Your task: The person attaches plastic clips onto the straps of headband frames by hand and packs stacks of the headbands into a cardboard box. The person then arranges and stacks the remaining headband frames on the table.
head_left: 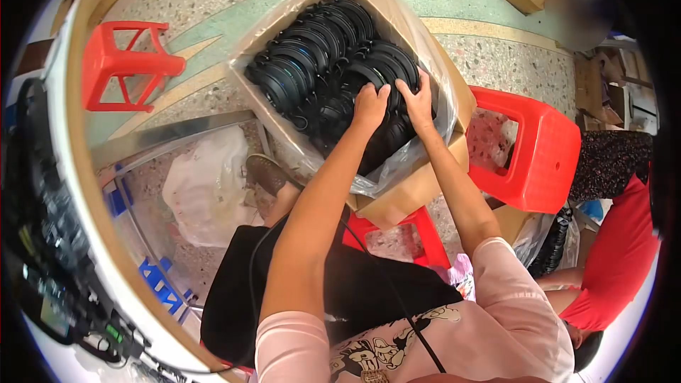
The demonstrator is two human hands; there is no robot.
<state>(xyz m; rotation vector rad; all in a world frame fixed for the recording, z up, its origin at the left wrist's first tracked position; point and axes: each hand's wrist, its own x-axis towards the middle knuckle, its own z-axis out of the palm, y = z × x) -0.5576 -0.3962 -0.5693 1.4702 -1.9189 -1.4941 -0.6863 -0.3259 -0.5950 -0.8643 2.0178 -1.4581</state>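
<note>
Black headphones (289, 67) stand packed in rows, with their curved bands up, inside a cardboard box (448, 74) lined with clear plastic. Both my arms reach into the right-hand part of this box. My left hand (370, 108) is closed on the headphones there, its thumb and curled fingers against a black band. Just to the right, my right hand (418, 105) grips the end of the same row, thumb on the near side and fingers over the outer edge. The parts under my palms are hidden, and I cannot tell how many pieces each hand holds.
Red plastic stools stand left (117, 67) and right (546, 152) of the box, and another red stool (425, 237) is under its near edge. A cluttered white table (78, 135) runs along the left. A person in a red top (617, 255) is at the right.
</note>
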